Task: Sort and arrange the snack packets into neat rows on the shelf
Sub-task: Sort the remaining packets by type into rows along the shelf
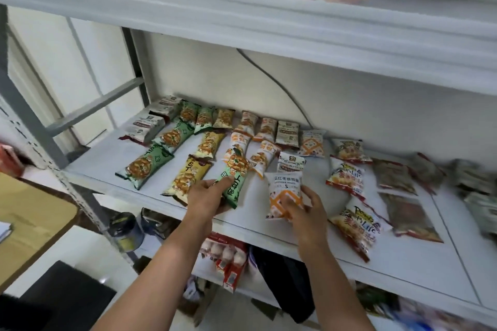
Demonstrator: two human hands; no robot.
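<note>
While L hand (207, 196) grips a green packet (233, 181) w/ curled fingers, R hand (306, 213) pinches a white-orange packet (285, 192) at the shelf (403, 263) front.

Our two forearms enter from the bottom edge of the frame, the left forearm (161, 263) at lower centre-left and the right forearm (328, 277) at lower centre-right. Both are bare along all their visible length, up to the wrists. Our left hand (208, 195) and right hand (306, 212), near mid-frame, are bare too.
</note>
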